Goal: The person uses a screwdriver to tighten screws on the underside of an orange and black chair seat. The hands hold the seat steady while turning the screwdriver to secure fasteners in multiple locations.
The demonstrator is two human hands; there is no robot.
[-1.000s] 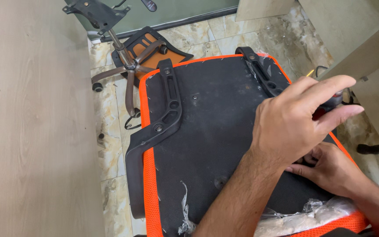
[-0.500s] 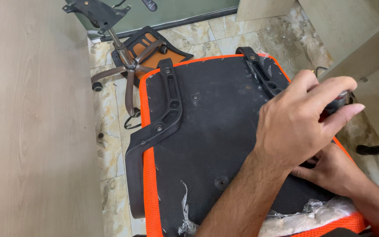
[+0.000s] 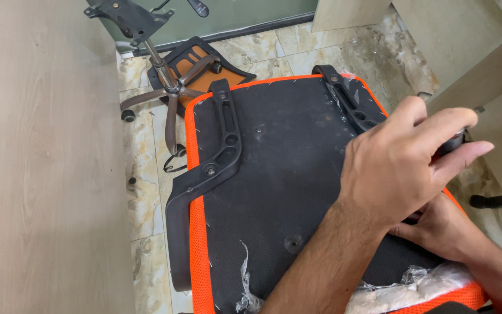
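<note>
An overturned chair seat [image 3: 280, 174], black underneath with an orange mesh edge, lies in front of me. A black armrest bracket [image 3: 222, 145] is screwed along its left side. A second bracket [image 3: 344, 99] runs along the right side. My left hand [image 3: 402, 168] reaches across over that right bracket and is closed around a dark tool handle [image 3: 455, 141]. My right hand [image 3: 443, 232] lies just below it on the seat's right edge. Its fingers are tucked under my left hand and hidden, so what they hold cannot be made out.
A five-legged chair base with castors [image 3: 167, 93] and an orange-and-black backrest [image 3: 204, 61] lie on the tiled floor beyond the seat. A light wooden surface [image 3: 42, 174] fills the left. Pale wooden panels [image 3: 466, 46] stand at the right. Crumpled plastic wrap [image 3: 402, 288] sits at the seat's near edge.
My left hand has turned slightly on the tool handle, its fingers shifting a little to the right. The seat and my right hand have stayed put.
</note>
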